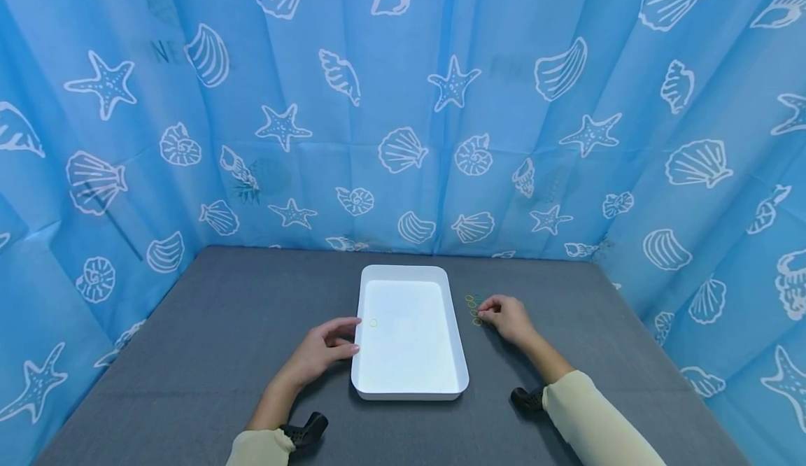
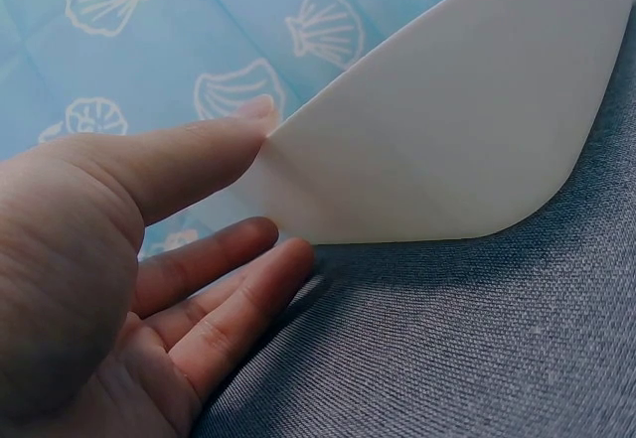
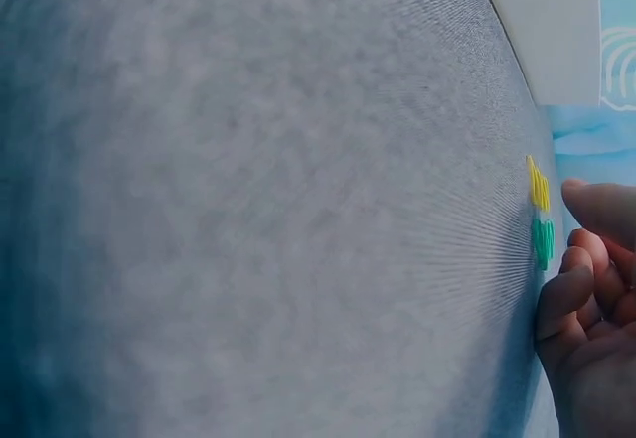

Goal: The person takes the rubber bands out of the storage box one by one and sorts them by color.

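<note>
A white rectangular tray lies on the grey tabletop, with one thin yellow ring inside near its left wall. My left hand touches the tray's left side, thumb at the rim and fairly straight fingers by the lower wall in the left wrist view. To the right of the tray, several thin yellow rings and green rings lie in rows on the cloth. My right hand is just beside these rings, its thumb and forefinger apart in the right wrist view. Nothing shows between those fingertips.
Grey cloth covers the table. Blue curtains with white shells and starfish hang behind it and along both sides. A black wrist mount sits on the left forearm, another black mount on the right.
</note>
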Demonstrator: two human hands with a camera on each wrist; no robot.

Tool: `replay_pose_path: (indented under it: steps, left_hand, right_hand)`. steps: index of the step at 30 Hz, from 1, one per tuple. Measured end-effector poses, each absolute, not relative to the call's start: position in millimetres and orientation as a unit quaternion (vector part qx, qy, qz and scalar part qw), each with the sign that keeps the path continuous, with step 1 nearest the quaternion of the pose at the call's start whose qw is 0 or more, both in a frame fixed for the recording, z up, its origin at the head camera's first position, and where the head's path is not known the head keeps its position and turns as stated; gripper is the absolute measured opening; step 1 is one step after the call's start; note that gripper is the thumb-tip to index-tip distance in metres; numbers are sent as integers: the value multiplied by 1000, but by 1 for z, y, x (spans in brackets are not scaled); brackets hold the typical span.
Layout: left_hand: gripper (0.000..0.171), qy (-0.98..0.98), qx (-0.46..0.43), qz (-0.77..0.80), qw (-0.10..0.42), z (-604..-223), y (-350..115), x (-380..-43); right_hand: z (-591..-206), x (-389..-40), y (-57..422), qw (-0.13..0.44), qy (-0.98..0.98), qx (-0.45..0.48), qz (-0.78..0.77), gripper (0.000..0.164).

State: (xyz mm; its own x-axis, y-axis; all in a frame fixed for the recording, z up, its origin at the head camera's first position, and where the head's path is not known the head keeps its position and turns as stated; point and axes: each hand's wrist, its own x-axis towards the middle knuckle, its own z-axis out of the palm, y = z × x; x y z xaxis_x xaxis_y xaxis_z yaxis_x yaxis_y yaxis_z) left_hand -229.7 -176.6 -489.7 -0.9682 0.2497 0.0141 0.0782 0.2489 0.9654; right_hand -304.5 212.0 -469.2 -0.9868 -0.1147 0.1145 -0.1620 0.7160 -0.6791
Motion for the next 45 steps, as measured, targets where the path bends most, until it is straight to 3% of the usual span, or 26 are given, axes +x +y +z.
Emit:
replay_pose_path:
  steps: [17,37,45]
  left_hand:
    - [51,788,98,603,76,-488,-177,-230]
    - [51,782,97,611,79,-489,-177,-228]
    - [50,786,95,607,73,-488,-176,-229]
  right_hand:
    - [-454,-322,204,84,-920,44,380,10]
    - [-428,-337,140,16,-872,1,489,15]
    - [-426,-338,110,-23,-864,38,502,13]
